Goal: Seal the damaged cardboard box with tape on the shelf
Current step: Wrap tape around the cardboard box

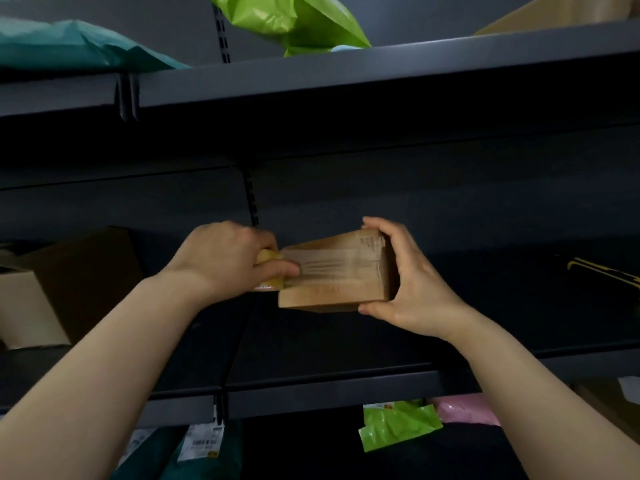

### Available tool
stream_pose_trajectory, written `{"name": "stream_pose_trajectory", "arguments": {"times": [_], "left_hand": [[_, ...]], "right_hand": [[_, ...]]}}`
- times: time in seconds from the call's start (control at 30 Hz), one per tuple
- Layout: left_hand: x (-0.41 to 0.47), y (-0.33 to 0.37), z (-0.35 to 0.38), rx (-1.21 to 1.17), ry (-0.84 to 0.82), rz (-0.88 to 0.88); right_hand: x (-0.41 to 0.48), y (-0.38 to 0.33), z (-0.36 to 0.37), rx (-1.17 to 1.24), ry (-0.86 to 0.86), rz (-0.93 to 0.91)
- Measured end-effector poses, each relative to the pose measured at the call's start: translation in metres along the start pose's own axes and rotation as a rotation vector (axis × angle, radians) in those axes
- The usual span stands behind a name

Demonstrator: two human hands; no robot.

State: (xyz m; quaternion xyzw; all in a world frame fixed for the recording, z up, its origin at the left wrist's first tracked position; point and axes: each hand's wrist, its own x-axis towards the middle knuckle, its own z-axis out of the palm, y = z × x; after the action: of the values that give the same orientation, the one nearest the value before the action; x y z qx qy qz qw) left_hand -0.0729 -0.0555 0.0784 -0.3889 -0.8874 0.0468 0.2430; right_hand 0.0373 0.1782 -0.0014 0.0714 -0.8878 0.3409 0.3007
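A small brown cardboard box [329, 292] sits on the dark middle shelf [329, 386]. My right hand [412, 289] grips its right end, thumb on the near side and fingers over the far top edge. My left hand [228, 258] holds a yellowish tape roll [273, 282] at the box's left end. A strip of clear tape [329, 265] stretches from the roll across the top of the box to its right edge, where it looks wrinkled.
A bigger cardboard box [69, 289] stands at the left on the same shelf. A black and yellow object [606, 271] lies far right. Green [294, 22] and teal [69, 46] bags lie on the upper shelf; green [398, 424] and pink [464, 408] mailers below.
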Motion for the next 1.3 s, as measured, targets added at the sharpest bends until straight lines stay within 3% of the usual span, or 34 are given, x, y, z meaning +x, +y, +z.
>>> {"name": "stream_pose_trajectory", "arguments": {"times": [0.07,0.2,0.23,0.33,0.4,0.57,0.67,0.9,1.3], "left_hand": [[-0.001,-0.007,0.000,-0.147,-0.025,-0.026],[-0.009,-0.019,-0.007,-0.963,-0.186,-0.015],[-0.009,-0.019,-0.004,-1.003,-0.189,-0.013],[-0.002,-0.026,0.008,-0.508,-0.041,-0.014],[0.000,-0.030,0.014,-0.351,0.035,-0.018],[0.005,-0.038,0.027,-0.536,-0.091,0.001],[0.011,-0.040,0.029,-0.477,-0.166,0.030],[0.025,-0.035,0.038,-0.387,-0.206,0.010],[0.040,-0.027,0.051,-0.578,-0.302,0.040]], "right_hand": [[-0.002,0.005,-0.001,0.025,0.014,0.020],[-0.005,0.015,-0.005,0.084,0.037,0.073],[-0.005,0.015,-0.005,0.084,0.037,0.073],[-0.005,0.012,-0.003,0.087,0.030,0.077],[-0.006,0.012,-0.001,0.130,0.032,0.089],[-0.010,0.017,-0.001,0.212,0.012,0.106],[-0.010,0.018,-0.003,0.226,-0.010,0.108],[-0.011,0.022,-0.005,0.255,-0.014,0.116],[-0.011,0.033,-0.009,0.273,-0.077,0.159]]}}
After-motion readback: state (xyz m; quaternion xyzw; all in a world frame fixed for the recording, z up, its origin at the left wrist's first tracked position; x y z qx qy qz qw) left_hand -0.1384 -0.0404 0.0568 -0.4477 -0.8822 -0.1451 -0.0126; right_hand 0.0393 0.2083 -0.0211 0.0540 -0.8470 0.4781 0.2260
